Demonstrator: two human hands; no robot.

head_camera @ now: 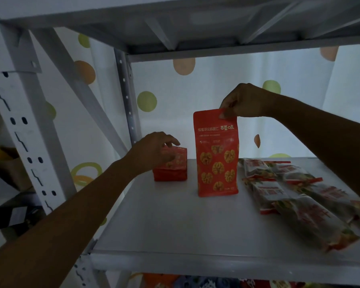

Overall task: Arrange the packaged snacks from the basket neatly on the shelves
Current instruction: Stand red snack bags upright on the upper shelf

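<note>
A tall red walnut snack bag (216, 154) stands upright in the middle of the white shelf (175, 225). My right hand (243, 100) pinches its top right corner. To its left, at the back of the shelf, a second red bag (172, 169) lies slumped or folded over. My left hand (156, 151) curls over the top of that bag, fingers on its upper edge. Several pale snack packets with red print (295, 194) lie flat in rows on the right side of the shelf.
A grey metal shelf board (195, 21) hangs overhead. Perforated uprights (19, 121) stand on the left. A spotted white curtain (195, 84) backs the shelf. More colourful packages (195, 282) show on the shelf below. Brown boxes (6, 165) sit beyond the frame on the left.
</note>
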